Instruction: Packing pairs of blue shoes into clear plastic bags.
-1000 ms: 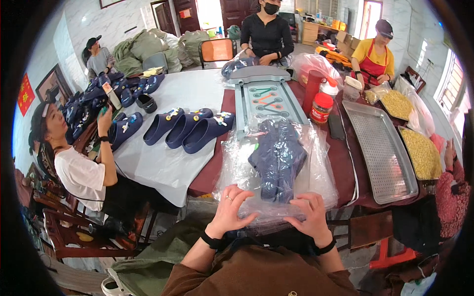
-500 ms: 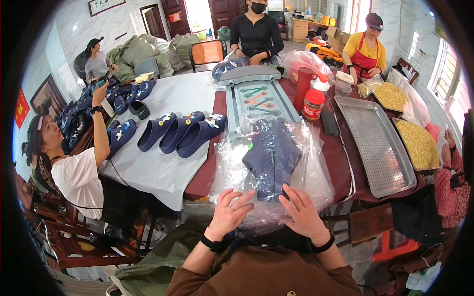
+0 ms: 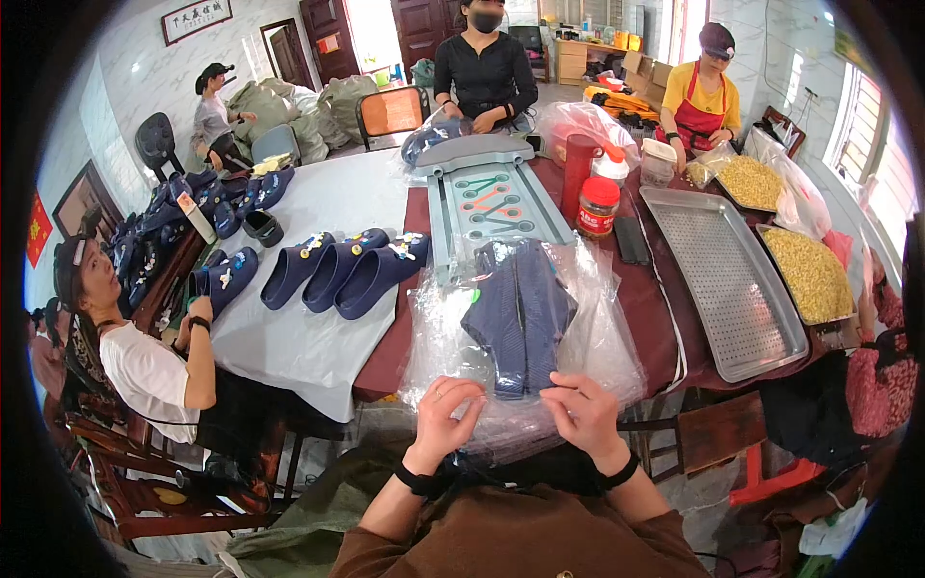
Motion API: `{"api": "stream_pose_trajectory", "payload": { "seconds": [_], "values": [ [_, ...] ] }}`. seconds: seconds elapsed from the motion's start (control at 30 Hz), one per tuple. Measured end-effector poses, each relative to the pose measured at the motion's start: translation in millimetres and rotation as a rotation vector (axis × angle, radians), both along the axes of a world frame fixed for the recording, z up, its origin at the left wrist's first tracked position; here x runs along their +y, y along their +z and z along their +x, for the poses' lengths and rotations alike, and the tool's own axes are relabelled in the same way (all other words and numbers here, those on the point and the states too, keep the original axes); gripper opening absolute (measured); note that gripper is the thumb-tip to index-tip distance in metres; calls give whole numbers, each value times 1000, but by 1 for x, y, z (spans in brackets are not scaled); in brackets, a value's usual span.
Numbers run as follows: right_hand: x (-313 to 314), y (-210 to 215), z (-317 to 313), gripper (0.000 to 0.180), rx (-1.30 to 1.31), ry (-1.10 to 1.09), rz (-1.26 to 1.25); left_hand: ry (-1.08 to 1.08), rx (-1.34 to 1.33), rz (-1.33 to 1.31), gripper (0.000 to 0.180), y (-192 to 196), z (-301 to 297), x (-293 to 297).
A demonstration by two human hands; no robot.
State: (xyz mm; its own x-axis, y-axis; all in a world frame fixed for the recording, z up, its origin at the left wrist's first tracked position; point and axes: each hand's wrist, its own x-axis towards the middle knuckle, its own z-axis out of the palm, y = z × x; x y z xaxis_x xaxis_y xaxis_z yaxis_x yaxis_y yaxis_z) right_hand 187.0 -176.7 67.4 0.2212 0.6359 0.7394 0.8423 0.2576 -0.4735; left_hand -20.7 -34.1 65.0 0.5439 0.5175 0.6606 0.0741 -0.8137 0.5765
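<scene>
In front of me a pair of navy clogs point(image 3: 521, 318), ribbed and apparently soles up, lies side by side under clear film. A clear plastic bag point(image 3: 609, 361) surrounds them, on top of what looks like a stack of similar bags. At the bag's near edge, left of the clogs, my left hand point(image 3: 445, 419) is closed, thumb and forefinger pinching the film. My right hand point(image 3: 586, 416) pinches the film close to the clogs' near right end. The thin film barely shows between the fingertips.
Navy clogs with charms point(image 3: 381, 275) stand on the white table cover point(image 3: 289, 361) at left. Beyond the bag is a grey folding board point(image 3: 496, 197). A red-lidded jar point(image 3: 598, 207), a phone point(image 3: 631, 240) and a perforated metal tray point(image 3: 723, 289) lie rightward. Several people work around the table.
My spread fingers have closed into pinches at the bag's near edge. The person at left has lowered a raised arm to the clogs; the person at the far left has risen from the chair.
</scene>
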Motion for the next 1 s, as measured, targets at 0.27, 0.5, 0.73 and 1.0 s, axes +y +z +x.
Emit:
{"api": "stream_pose_trajectory", "payload": {
  "seconds": [0.27,0.5,0.73,1.0],
  "values": [
    [6,1,-5,14,362,4,-95,105,-69,-369,21,-7,14,-3],
    [9,-6,-1,33,796,65,-218,223,-2,-629,40,-29,19,15],
    [10,-13,8,30,779,161,-400,194,103,-609,18,-26,32,10],
    [14,-29,3,28,862,245,-292,19,-107,-924,49,-27,43,-2]
  ]
}}
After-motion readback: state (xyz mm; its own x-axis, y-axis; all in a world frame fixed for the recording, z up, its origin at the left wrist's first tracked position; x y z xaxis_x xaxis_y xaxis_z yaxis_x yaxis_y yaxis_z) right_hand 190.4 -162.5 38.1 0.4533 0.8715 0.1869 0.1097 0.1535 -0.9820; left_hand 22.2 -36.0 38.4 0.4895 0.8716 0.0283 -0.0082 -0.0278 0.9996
